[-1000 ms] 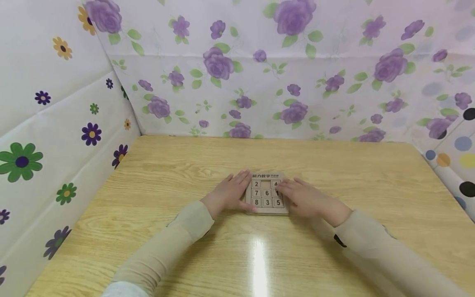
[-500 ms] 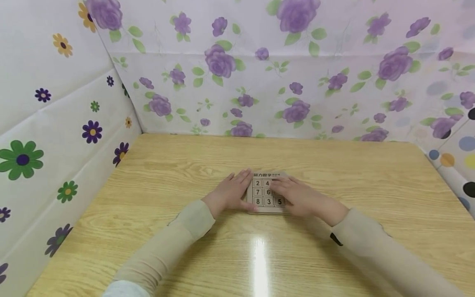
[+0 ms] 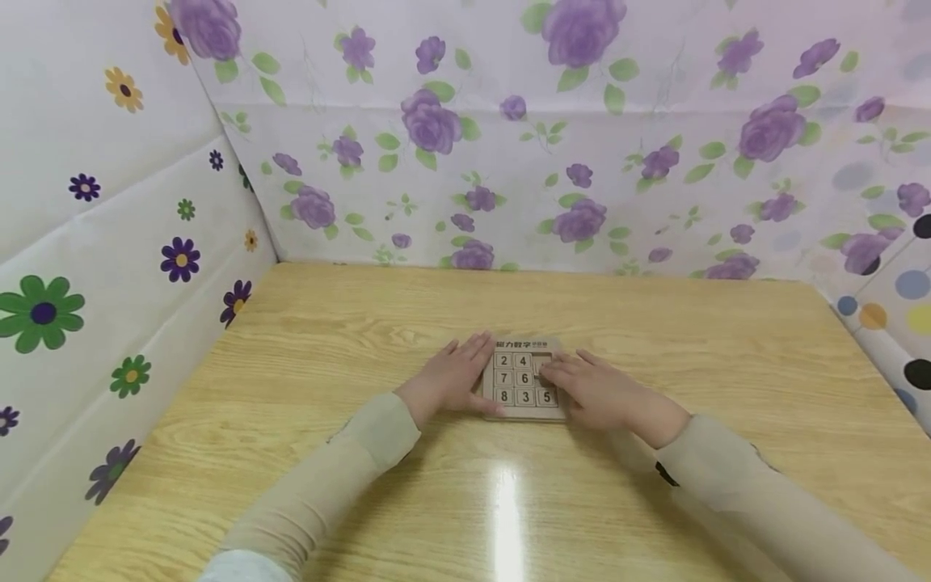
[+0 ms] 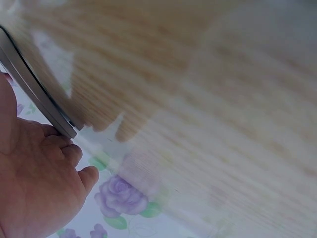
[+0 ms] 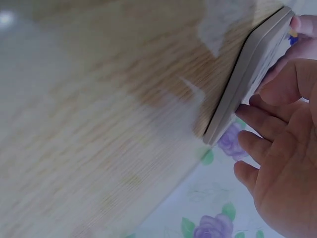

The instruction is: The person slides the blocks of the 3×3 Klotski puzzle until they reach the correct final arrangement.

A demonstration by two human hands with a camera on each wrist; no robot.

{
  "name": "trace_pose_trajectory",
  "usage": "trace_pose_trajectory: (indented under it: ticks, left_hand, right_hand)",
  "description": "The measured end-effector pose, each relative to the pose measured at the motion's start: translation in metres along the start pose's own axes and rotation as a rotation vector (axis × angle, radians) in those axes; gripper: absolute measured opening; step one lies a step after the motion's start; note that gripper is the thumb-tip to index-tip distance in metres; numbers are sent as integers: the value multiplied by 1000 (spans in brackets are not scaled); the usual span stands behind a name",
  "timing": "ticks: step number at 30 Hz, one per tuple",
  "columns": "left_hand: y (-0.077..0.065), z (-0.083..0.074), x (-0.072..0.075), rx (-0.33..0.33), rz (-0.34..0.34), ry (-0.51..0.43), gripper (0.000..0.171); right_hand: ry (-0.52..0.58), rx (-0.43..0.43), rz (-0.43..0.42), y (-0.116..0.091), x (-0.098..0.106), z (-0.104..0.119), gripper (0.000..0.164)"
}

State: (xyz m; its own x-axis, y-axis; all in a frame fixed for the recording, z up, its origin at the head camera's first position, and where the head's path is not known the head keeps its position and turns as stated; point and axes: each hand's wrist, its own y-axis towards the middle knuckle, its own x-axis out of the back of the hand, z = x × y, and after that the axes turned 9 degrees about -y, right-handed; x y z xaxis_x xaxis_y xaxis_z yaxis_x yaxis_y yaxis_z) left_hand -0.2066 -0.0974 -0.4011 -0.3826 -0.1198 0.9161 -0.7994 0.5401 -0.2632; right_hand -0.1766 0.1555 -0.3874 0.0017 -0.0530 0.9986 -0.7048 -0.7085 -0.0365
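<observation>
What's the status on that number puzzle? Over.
Left hand against number puzzle, left side; right hand over its right column. Puzzle flat on table. In the way: right hand, partly hiding that column.

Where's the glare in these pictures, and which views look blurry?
Head view: bright glare streak on the tabletop, in front of the number puzzle; left wrist view: hazy, blurred wood grain; right wrist view: blurred grain too, plus a small bright spot, upper left.

Wood-grain table (image 3: 655, 331) with purple-rose cloth (image 3: 509, 145) behind, flower-print cloth (image 3: 116, 275) at left, dotted cloth (image 3: 889, 303) at right
</observation>
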Motion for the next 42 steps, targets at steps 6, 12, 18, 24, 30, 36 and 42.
trace_pose_trajectory:
  ticks: [6,12,18,24,30,36,42]
  left_hand:
    - [0,-3,-1,-2,-2,-5,116]
    - [0,-2,1,-5,-2,13,117]
    - [1,0,1,-4,-12,15,118]
    - [2,1,-1,-7,-10,19,117]
    - [2,0,-1,-8,-10,15,116]
    - [3,-1,-2,-9,-13,25,116]
    - [3,0,-2,4,-9,44,117]
  right_hand:
    - [-19,-17,4,2,-5,-4,56]
    - [-35,39,-21,-8,0,2,52]
    - [-63,102,4,-26,8,14,54]
    - [-68,104,17,-29,5,15,54]
    - [-56,72,1,-21,-1,6,49]
    - [-67,55,11,-15,2,7,48]
    - [-52,117,17,-10,2,25,50]
